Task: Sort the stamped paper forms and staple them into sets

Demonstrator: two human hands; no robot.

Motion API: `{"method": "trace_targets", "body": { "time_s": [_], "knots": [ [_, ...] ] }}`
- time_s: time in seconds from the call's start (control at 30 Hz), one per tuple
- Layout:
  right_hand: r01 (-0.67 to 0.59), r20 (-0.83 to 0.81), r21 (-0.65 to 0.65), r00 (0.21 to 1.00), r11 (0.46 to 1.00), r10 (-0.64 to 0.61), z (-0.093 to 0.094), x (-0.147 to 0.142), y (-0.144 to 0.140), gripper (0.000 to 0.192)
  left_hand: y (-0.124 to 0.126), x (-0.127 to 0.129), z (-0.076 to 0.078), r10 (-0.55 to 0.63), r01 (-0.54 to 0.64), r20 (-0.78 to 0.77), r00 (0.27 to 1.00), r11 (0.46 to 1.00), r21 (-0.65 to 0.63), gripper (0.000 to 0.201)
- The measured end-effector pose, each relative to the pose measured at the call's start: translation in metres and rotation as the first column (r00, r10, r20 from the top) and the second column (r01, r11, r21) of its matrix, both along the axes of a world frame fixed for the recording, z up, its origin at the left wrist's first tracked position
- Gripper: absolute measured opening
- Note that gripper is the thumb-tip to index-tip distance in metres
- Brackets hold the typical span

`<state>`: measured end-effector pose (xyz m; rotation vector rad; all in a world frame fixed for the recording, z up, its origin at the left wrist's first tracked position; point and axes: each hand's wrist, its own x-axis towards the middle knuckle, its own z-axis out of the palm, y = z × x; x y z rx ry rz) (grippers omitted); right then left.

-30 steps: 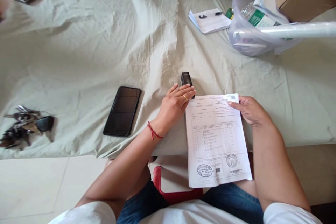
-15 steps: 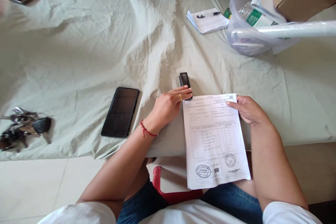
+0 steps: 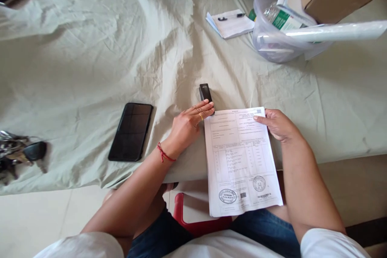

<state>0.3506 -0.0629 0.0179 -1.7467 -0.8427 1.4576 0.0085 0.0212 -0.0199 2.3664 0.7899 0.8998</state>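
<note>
- Your left hand (image 3: 187,125) lies flat on the cloth-covered worktop (image 3: 90,68), fingers stretched out and close together, gripping nothing; the fingertips touch the near end of the small black stapler (image 3: 205,92) and the top left corner of the printed sheet (image 3: 240,157).
- Your right hand (image 3: 276,125) pinches the sheet's top right edge, thumb on top, the other fingers hidden beneath.
- The sheet's upper half rests on the worktop's near edge; its stamped lower half hangs over your lap.
- A dark phone (image 3: 131,131) lies face up left of your left wrist, well apart from it.
- A bunch of keys (image 3: 18,155) sits at the far left.
</note>
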Motion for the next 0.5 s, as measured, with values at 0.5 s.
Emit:
{"method": "trace_targets", "body": {
  "time_s": [0.5],
  "knots": [
    [-0.095,0.013,-0.023,0.995,0.995,0.095,0.0076,-0.0006,-0.0016,0.043,-0.0009,0.0036,-0.0011,0.014,-0.011,0.137,0.99,1.0,-0.018,0.062]
  ]
}}
